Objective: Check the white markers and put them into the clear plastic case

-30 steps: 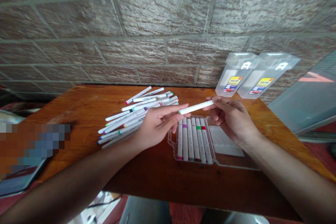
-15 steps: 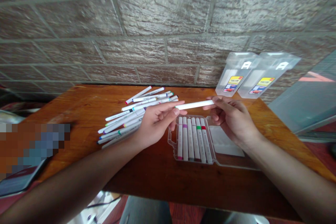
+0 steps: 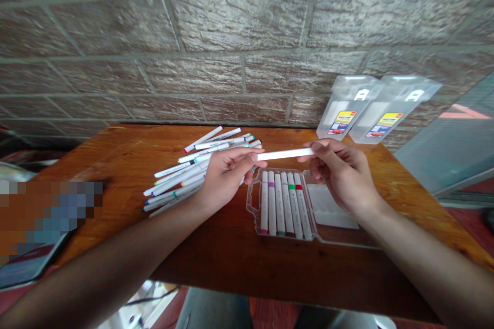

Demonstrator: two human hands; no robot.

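Observation:
A white marker (image 3: 285, 154) is held nearly level between both hands, above the far edge of an open clear plastic case (image 3: 252, 198). My left hand (image 3: 231, 172) pinches its left end, and my right hand (image 3: 341, 167) grips the right end between thumb and fingers. Both tips of the marker are covered by fingers. Inside the case several white markers (image 3: 285, 205) lie side by side, some with purple, green or red bands. Left of the case, partly behind my left hand, is a loose pile of white markers (image 3: 181, 172) with coloured ends.
Two clear plastic boxes (image 3: 341, 108) with yellow labels stand at the back right, near the brick wall (image 3: 247, 20). The case's lid (image 3: 335, 236) lies flat under my right hand. A dark-edged device (image 3: 34, 262), partly pixelated, is on the left of the wooden table (image 3: 116, 164).
My left fingers have closed in on the marker's left end, the index finger now drawn back. The right hand and the marker have barely moved.

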